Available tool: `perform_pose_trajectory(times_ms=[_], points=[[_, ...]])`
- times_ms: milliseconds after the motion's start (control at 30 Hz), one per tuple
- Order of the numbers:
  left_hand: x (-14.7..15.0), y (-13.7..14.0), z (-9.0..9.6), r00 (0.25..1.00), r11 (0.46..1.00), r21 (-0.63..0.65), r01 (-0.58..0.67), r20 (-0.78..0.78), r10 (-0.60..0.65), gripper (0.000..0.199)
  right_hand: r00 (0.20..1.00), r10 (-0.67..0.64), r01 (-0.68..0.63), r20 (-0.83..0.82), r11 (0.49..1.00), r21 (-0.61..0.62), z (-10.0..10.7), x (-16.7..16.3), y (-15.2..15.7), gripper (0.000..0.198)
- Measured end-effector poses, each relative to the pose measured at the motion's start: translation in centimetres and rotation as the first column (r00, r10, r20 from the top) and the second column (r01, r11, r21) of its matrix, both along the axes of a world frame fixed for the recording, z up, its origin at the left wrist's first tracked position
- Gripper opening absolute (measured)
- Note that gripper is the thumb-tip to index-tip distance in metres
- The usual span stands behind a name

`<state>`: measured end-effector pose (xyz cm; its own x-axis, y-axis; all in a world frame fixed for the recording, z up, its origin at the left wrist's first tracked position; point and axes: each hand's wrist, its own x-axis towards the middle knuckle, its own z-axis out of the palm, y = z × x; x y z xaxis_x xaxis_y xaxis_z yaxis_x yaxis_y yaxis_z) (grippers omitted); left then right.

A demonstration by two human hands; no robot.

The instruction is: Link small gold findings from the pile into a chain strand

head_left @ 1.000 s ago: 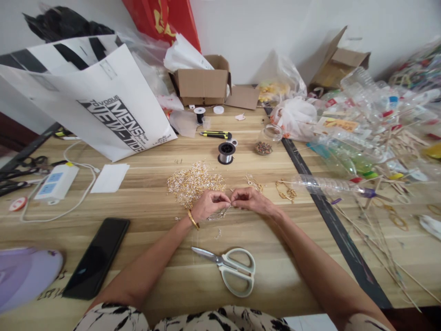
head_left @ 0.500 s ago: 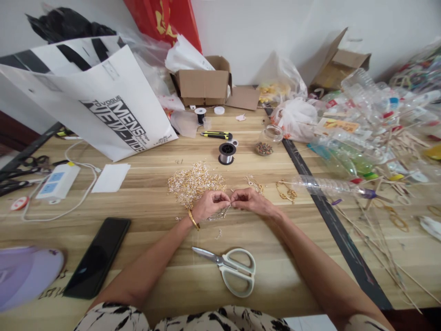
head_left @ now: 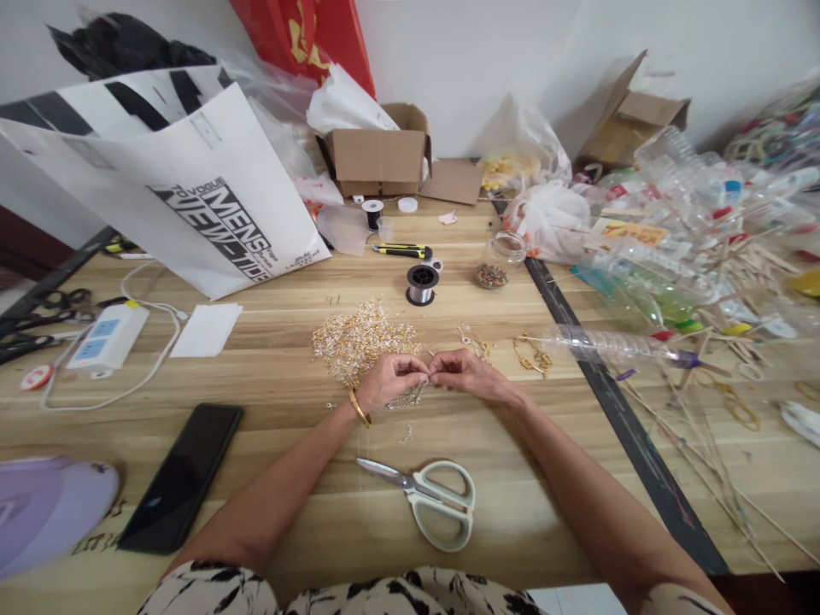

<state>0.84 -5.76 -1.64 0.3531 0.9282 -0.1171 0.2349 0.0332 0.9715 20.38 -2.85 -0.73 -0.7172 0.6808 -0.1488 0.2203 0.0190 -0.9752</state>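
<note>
My left hand (head_left: 392, 380) and my right hand (head_left: 466, 373) meet fingertip to fingertip over the table. Both are closed in a pinch. A thin silvery beaded strand (head_left: 410, 397) hangs from the left fingertips and lies under that hand. What the right fingertips pinch is too small to make out. Just beyond my left hand spreads a heap of gold and clear beads (head_left: 362, 333). A small bit of clear beads (head_left: 406, 434) lies nearer to me. Scissors with pale handles (head_left: 432, 500) rest in front of my hands, blades pointing left.
Beyond the heap stand a wire spool (head_left: 422, 284), a yellow-black utility knife (head_left: 402, 251) and a jar of beads (head_left: 498, 263). Gold chain pieces (head_left: 533, 354) lie at right, near plastic bottles (head_left: 666, 290). A phone (head_left: 183, 478) and a power strip (head_left: 108, 340) lie at left.
</note>
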Motion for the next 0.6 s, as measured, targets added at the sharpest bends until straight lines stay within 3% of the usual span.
perform_pose_trajectory(times_ms=[600], points=[[0.52,-0.27,0.2,0.998,0.998,0.041,-0.047,0.04,0.045,0.008,0.999,-0.03,0.03,0.019,0.999,-0.04,-0.11,-0.33,-0.09,0.024]])
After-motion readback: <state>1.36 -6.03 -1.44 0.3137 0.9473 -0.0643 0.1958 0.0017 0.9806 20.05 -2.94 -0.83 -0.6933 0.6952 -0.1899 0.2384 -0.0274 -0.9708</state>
